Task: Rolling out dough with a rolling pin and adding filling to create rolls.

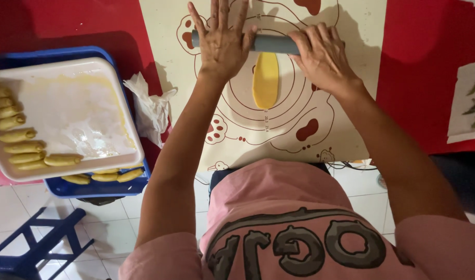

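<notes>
A grey rolling pin (271, 44) lies across a cream pastry mat (346, 31) printed with rings and brown paw marks. Under it stretches a flattened oval of yellow dough (266, 83). My left hand (222, 39) rests flat on the pin's left end, fingers spread. My right hand (320, 54) presses on the pin's right end with fingers curled over it.
At the left, a white tray (82, 111) holds several rolled yellow dough pieces (20, 136) along its left and front edge, over a blue tray (100, 187) with more pieces. Crumpled clear plastic (150, 109) lies beside it. Red tabletop (429, 62), blue stool (35, 249), tiled floor.
</notes>
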